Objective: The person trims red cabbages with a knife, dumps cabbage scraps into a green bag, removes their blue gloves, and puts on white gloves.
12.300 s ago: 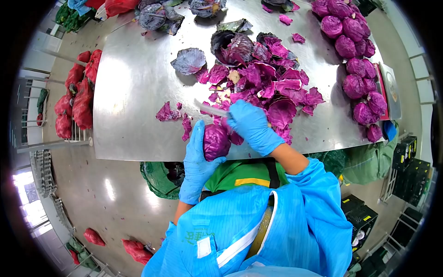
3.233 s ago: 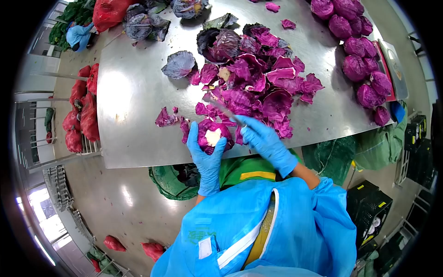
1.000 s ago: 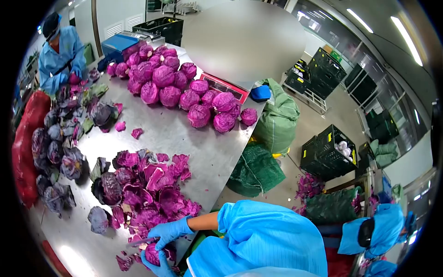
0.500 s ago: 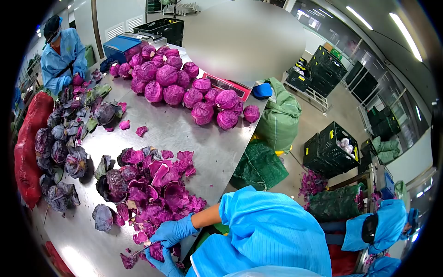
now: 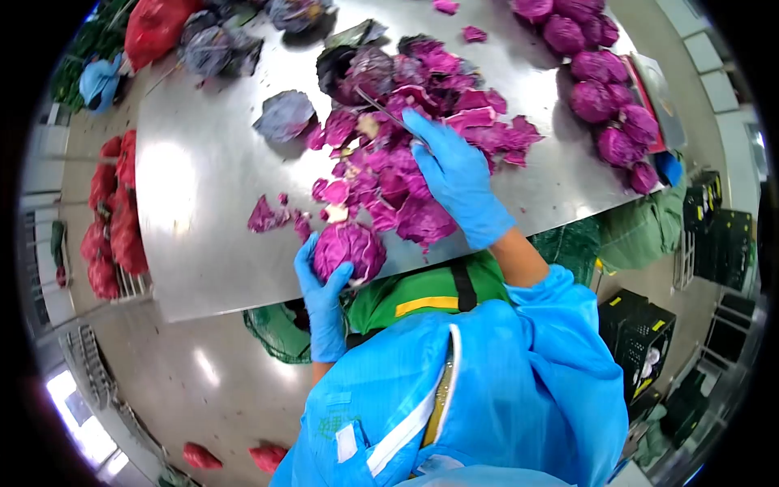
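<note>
My left hand, in a blue glove, grips a trimmed red cabbage at the near edge of the steel table. Its thumb and fingers curve round the head from the left and below. My right hand, gloved too, is closed on a knife whose thin blade points up and left over the leaf pile. The knife's handle is mostly hidden in the fingers. Loose purple cabbage leaves lie heaped between and beyond my hands. At the pile's far left sits a dark, untrimmed cabbage.
Trimmed cabbages stand grouped at the table's right. Dark outer-leaved cabbages and a red mesh sack are at the far left. Red sacks are stacked beyond the left edge. Black crates stand on the floor at right.
The view has swung down toward my hands. My right hand with the knife has moved away from my left hand to above the leaf pile. The held cabbage now shows clearly.
</note>
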`<state>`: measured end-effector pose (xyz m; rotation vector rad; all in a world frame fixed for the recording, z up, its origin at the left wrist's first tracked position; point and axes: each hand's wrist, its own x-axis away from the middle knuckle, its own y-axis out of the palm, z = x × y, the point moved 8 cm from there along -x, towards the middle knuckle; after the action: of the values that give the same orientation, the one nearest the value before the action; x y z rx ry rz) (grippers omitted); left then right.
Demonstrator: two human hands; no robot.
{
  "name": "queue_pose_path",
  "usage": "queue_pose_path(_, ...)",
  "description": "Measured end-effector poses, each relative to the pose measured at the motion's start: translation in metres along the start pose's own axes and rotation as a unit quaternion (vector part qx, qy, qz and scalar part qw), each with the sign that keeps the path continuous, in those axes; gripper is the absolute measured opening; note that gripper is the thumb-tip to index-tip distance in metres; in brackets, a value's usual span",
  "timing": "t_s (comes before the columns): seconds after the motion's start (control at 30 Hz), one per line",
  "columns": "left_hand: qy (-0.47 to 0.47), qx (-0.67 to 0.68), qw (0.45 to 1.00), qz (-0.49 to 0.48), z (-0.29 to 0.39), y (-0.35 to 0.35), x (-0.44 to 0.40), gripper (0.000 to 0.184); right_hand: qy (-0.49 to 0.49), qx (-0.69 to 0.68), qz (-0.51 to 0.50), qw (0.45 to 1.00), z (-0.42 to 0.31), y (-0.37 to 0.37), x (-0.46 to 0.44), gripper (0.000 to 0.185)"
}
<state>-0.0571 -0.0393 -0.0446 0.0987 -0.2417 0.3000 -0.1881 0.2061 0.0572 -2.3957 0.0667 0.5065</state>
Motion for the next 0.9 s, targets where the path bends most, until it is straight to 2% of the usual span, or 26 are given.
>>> queue_pose_path(0.07, 0.034, 0.049, 0.998, 0.025, -0.002, 0.022, -0.017, 0.086, 0.035, -0.138, -0.097, 0.985, 0.029, 0.036, 0.024, 0.034)
queue_pose_path(0.13, 0.052, -0.008, 0.998, 0.029, 0.004, 0.032, -0.02, 0.089, 0.069, -0.141, -0.223, 0.962, 0.019, 0.054, 0.046, 0.039)
queue_pose_path(0.17, 0.069, -0.094, 0.993, 0.025, 0.003, 0.032, -0.02, 0.09, 0.083, -0.142, -0.239, 0.957, 0.014, 0.063, 0.052, 0.044)
queue_pose_path(0.2, 0.085, -0.18, 0.98, 0.02, 0.008, 0.035, -0.018, 0.09, 0.018, -0.107, -0.222, 0.969, 0.011, 0.074, 0.057, 0.054)
queue_pose_path(0.37, 0.041, -0.189, 0.98, -0.05, 0.017, 0.035, -0.029, 0.091, 0.125, -0.237, -0.251, 0.93, 0.028, 0.098, 0.069, 0.047)
queue_pose_path(0.43, 0.001, -0.16, 0.981, -0.107, 0.024, 0.045, -0.034, 0.09, 0.137, -0.219, -0.262, 0.93, 0.031, 0.099, 0.069, 0.044)
queue_pose_path(0.53, 0.005, -0.165, 0.981, -0.102, 0.024, 0.049, -0.035, 0.09, 0.155, -0.119, -0.287, 0.938, 0.027, 0.095, 0.065, 0.043)
queue_pose_path(0.6, 0.032, -0.206, 0.974, -0.083, 0.028, 0.054, -0.029, 0.089, 0.163, -0.037, -0.313, 0.935, 0.023, 0.089, 0.062, 0.043)
queue_pose_path(0.7, 0.096, -0.295, 0.949, -0.055, 0.025, 0.061, -0.016, 0.088, 0.165, 0.0, -0.331, 0.929, 0.022, 0.089, 0.065, 0.043)
queue_pose_path(0.73, 0.122, -0.327, 0.936, -0.044, 0.024, 0.064, -0.012, 0.088, 0.182, -0.005, -0.349, 0.919, 0.026, 0.091, 0.067, 0.043)
queue_pose_path(0.8, 0.126, -0.297, 0.946, -0.033, 0.023, 0.065, -0.007, 0.089, 0.216, -0.015, -0.384, 0.898, 0.039, 0.097, 0.072, 0.044)
queue_pose_path(0.83, 0.124, -0.282, 0.951, -0.021, 0.021, 0.064, -0.006, 0.09, 0.217, -0.02, -0.369, 0.903, 0.048, 0.098, 0.075, 0.044)
queue_pose_path(0.9, 0.108, -0.228, 0.968, 0.001, 0.018, 0.056, -0.008, 0.09, 0.266, -0.16, -0.336, 0.889, 0.057, 0.099, 0.087, 0.045)
